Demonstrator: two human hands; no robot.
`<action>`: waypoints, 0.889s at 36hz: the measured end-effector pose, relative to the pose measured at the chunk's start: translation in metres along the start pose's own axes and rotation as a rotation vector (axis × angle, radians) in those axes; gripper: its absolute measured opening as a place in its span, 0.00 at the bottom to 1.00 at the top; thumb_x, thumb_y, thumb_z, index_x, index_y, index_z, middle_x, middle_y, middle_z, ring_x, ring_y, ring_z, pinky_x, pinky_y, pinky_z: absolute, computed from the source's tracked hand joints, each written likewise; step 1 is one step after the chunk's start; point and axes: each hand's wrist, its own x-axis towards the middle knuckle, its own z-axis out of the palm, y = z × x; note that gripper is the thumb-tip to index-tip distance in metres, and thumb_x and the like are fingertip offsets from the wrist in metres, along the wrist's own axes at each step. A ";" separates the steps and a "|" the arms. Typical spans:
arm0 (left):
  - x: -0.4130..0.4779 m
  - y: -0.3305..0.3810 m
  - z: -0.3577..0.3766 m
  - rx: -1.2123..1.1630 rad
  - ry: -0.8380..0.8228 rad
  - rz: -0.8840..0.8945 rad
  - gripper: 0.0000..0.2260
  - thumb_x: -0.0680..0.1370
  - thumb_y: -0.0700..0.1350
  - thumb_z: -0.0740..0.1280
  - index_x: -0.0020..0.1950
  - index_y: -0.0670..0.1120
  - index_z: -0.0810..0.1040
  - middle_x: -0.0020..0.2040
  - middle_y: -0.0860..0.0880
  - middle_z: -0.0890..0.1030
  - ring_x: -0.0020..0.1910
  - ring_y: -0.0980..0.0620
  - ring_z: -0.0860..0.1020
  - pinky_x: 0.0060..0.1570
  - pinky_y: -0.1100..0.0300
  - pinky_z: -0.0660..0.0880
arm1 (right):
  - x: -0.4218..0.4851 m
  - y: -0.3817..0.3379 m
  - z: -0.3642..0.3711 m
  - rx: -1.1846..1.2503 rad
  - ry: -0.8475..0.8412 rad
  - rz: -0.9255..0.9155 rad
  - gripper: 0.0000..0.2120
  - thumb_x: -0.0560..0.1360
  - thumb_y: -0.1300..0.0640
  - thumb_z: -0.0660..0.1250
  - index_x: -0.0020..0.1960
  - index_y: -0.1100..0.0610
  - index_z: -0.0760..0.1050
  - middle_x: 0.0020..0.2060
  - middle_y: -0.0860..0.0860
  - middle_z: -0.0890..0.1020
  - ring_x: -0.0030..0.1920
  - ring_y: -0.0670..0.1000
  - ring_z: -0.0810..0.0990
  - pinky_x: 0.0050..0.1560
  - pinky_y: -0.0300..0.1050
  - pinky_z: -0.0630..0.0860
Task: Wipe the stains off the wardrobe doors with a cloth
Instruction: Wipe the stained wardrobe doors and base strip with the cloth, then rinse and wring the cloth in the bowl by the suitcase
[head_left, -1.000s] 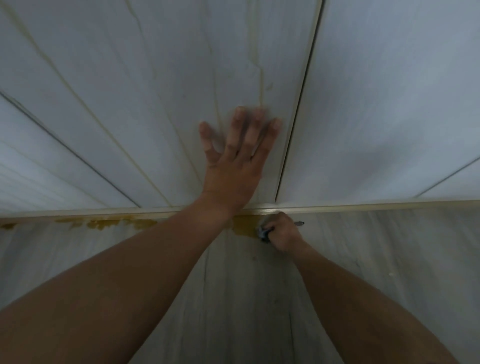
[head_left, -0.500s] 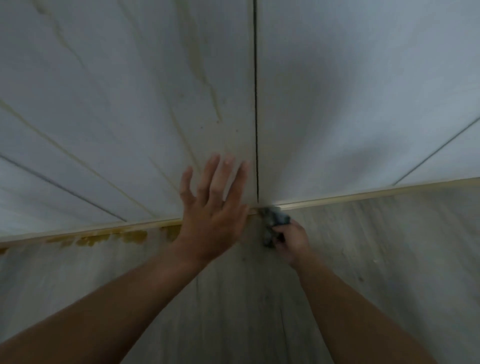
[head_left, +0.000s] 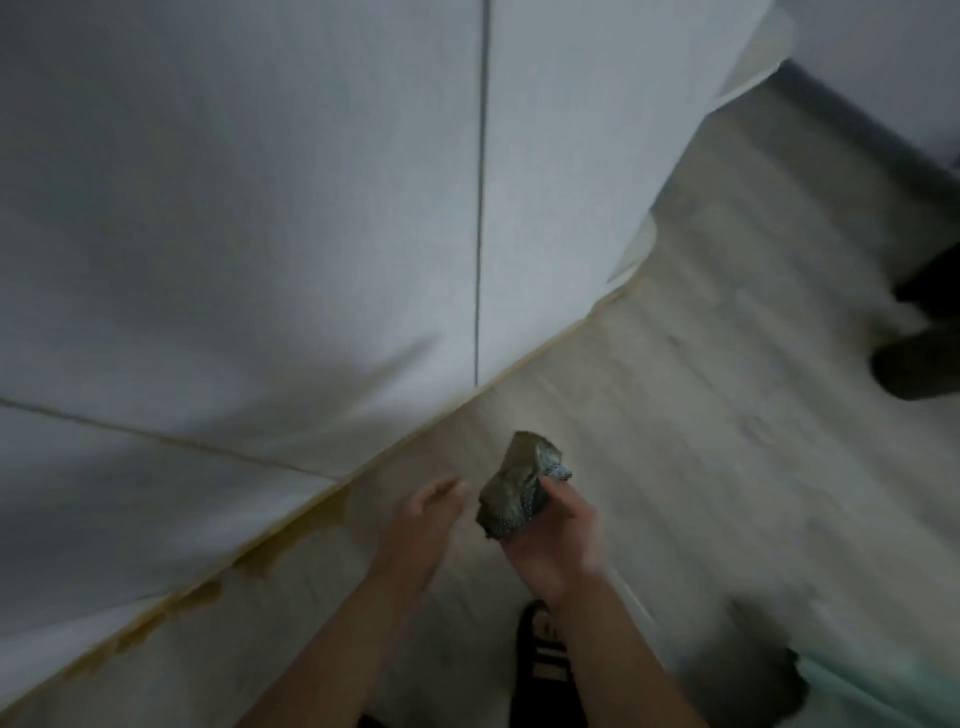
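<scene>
Lower centre, right hand (head_left: 553, 540): fingers and thumb are curled round the cloth (head_left: 517, 488), a crumpled grey-green wad that sticks up past the fingertips, over the floor and apart from the doors.
Left of it, left hand (head_left: 421, 525): just beside the cloth, not touching it; fingers are loosely bent and hold nothing, though blur softens their outline.
Upper left, wardrobe doors (head_left: 260, 208): pale panels; a thin dark vertical gap (head_left: 479, 208) runs between two of them.
Middle diagonal, bottom edge (head_left: 519, 374): runs from lower left up towards the right, meeting the floor.
Lower left, stains (head_left: 291, 540): yellow-brown patches along that edge, left of the left hand.
Centre right, floor (head_left: 727, 364): pale wood-grain, open between the door edge and the hands.
Right border, dark shapes (head_left: 914, 364): possibly footwear, well apart from the hands.
Bottom, sandal (head_left: 540, 665): dark with pale stripes, below the right wrist; pale green fabric (head_left: 883, 691) in the corner.
</scene>
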 end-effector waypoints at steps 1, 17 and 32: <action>-0.016 0.019 0.009 -0.007 -0.062 -0.024 0.14 0.76 0.58 0.74 0.59 0.56 0.81 0.53 0.61 0.85 0.57 0.60 0.80 0.58 0.56 0.76 | -0.022 -0.014 0.010 -0.016 -0.002 -0.025 0.21 0.71 0.55 0.72 0.62 0.63 0.78 0.52 0.61 0.78 0.49 0.61 0.78 0.48 0.54 0.74; -0.256 0.362 0.294 0.145 -0.433 0.282 0.06 0.75 0.38 0.72 0.46 0.35 0.79 0.47 0.36 0.85 0.46 0.44 0.84 0.49 0.50 0.81 | -0.364 -0.384 0.056 0.243 0.103 -0.389 0.16 0.75 0.67 0.61 0.61 0.68 0.77 0.57 0.65 0.82 0.49 0.61 0.85 0.49 0.52 0.85; -0.198 0.465 0.538 -0.074 -0.701 0.114 0.08 0.79 0.31 0.68 0.58 0.34 0.76 0.53 0.33 0.83 0.48 0.38 0.85 0.40 0.50 0.84 | -0.410 -0.586 -0.063 0.361 0.080 -0.560 0.16 0.65 0.62 0.77 0.51 0.59 0.79 0.49 0.56 0.82 0.46 0.54 0.82 0.48 0.47 0.80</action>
